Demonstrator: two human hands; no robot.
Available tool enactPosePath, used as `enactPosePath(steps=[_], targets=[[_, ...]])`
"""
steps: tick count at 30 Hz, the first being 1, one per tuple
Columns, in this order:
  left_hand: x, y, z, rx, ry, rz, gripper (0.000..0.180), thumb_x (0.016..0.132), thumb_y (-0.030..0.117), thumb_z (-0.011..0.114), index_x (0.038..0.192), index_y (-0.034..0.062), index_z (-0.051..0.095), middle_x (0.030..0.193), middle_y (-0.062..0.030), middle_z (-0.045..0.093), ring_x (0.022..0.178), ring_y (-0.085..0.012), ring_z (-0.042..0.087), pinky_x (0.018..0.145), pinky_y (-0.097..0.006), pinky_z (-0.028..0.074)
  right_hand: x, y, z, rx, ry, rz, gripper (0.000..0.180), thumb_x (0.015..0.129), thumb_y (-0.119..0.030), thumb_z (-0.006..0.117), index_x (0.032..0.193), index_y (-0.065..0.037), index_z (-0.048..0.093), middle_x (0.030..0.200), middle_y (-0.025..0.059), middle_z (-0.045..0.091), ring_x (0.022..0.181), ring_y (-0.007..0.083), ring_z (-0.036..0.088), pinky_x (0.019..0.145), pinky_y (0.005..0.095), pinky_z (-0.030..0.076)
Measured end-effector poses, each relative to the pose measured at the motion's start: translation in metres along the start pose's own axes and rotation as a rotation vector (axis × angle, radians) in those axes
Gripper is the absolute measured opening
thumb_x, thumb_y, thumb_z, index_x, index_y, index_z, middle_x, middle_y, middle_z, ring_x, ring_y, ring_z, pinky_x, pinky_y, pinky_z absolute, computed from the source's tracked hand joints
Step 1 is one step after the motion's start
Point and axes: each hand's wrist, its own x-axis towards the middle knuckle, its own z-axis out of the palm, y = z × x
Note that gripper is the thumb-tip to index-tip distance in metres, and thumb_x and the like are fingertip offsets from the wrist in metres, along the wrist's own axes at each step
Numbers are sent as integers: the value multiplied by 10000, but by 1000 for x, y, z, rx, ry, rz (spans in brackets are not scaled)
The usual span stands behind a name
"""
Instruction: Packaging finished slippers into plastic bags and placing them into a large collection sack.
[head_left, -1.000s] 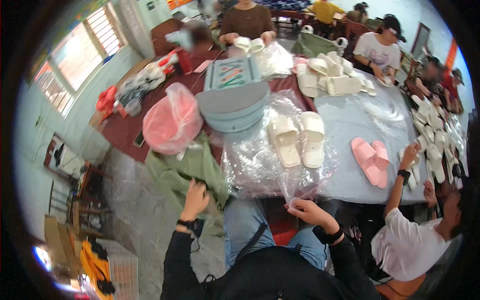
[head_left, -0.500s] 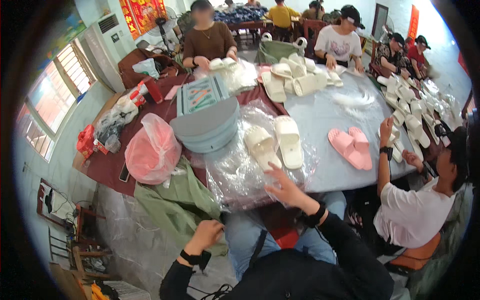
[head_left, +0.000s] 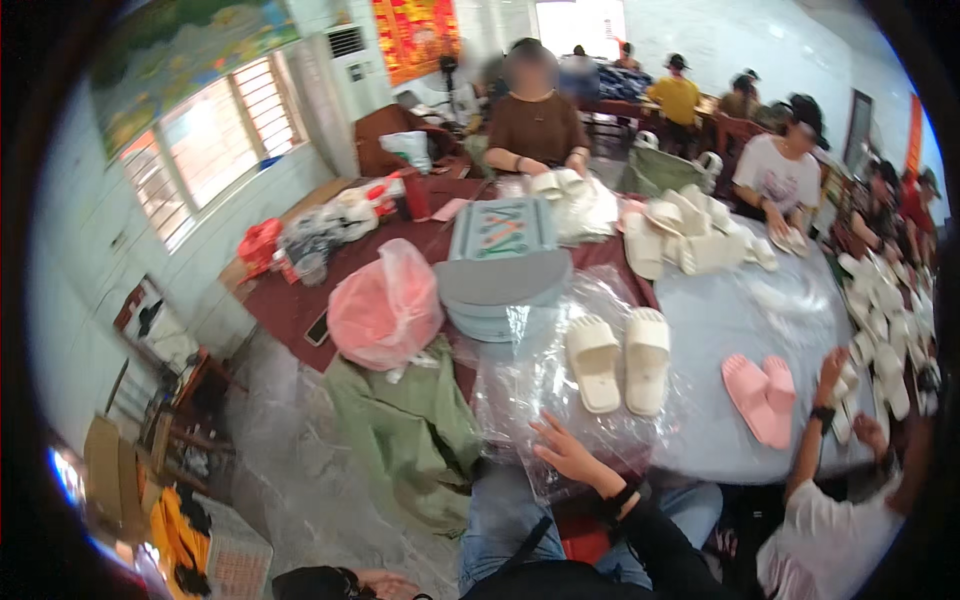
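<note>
My right hand (head_left: 568, 452) is open, its fingers apart over the near edge of a clear plastic bag (head_left: 515, 385) spread on the table. Beyond its fingertips, a pair of cream slippers lies on the plastic: the left slipper (head_left: 597, 365) and the right slipper (head_left: 648, 360), side by side with toes pointing away from me. The hand is apart from both. Low at the bottom edge shows my left hand (head_left: 388, 584), beside my lap and off the table. Its fingers are partly cut off and blurred, so I cannot make out whether it holds anything.
A grey-blue plastic box (head_left: 505, 295) stands behind the bag, left of the slippers. Further left sit a pink plastic bag (head_left: 385, 310) and green cloth (head_left: 400, 430) draping off the table. Pink slippers (head_left: 760, 400) lie right, near a co-worker's hand (head_left: 832, 375). Cream slippers (head_left: 690, 230) are heaped behind.
The view has swung left, so everything sits further right. My right hand has drawn back from the left cream slipper's heel. My left hand has dropped to the lower edge.
</note>
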Motion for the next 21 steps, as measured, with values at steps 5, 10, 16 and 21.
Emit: enactPosePath(steps=[5,10,16,21], targets=[[5,-29,6,46,48,168,406,942,338,476,1200,31,537,1240,-88,542,1120,-250,527,923,-356,421,-3,15,-5,-158,-25,59,466,863,-168,623,1308,-139,488,1463,169,278,1045,247,518,797,310,458],[10,-66,20,69,126,285,397,937,327,479,1193,30,539,1209,-87,550,1087,-242,535,899,-352,428,1,5,5,-115,83,38,432,855,-134,619,1271,-112,510,1430,185,306,949,253,567,751,321,492],[10,-37,24,257,173,236,386,931,313,483,1185,29,543,1173,-87,560,1047,-233,544,871,-346,436,-6,22,-5,74,151,119,397,828,-58,613,1219,-85,554,1414,121,345,979,183,557,728,258,478],[16,60,16,581,124,63,377,926,302,487,1179,29,546,1142,-87,568,1014,-226,551,847,-341,443,-5,28,4,17,119,101,338,844,-89,610,1180,-81,574,1413,103,349,934,168,545,736,261,477]])
